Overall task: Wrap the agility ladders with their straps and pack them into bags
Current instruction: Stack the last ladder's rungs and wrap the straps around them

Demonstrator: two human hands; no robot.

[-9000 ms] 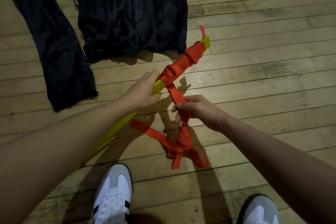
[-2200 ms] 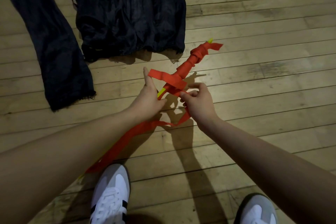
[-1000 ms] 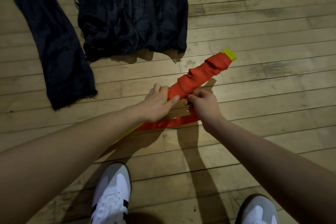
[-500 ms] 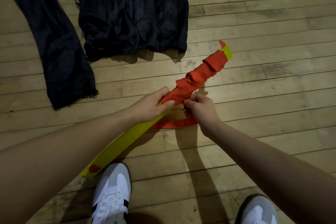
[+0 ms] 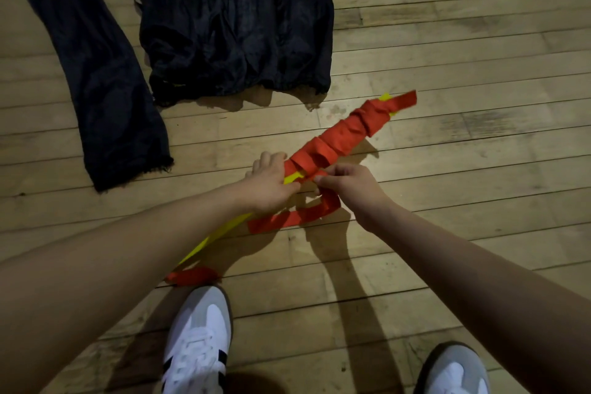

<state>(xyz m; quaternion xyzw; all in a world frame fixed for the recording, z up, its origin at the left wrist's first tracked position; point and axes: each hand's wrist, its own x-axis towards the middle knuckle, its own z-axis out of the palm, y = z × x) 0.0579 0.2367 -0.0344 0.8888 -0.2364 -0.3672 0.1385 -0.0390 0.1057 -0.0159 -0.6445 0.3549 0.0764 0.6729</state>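
Observation:
A bundle of yellow ladder rungs slants from near my left shoe up toward the right, its far half wound in red strap. My left hand grips the bundle at its middle, just below the wound part. My right hand pinches the loose red strap close to the bundle. The free strap tail loops down under my hands, and a short red end shows at the near tip.
A narrow black bag lies flat on the wooden floor at the left. More black bags lie side by side at the top centre. My white shoes stand at the bottom edge.
The bundle has turned in my left hand, hiding most of the bare yellow face. My right hand has brought the strap up against the bundle, and the free tail is shorter than nine seconds ago.

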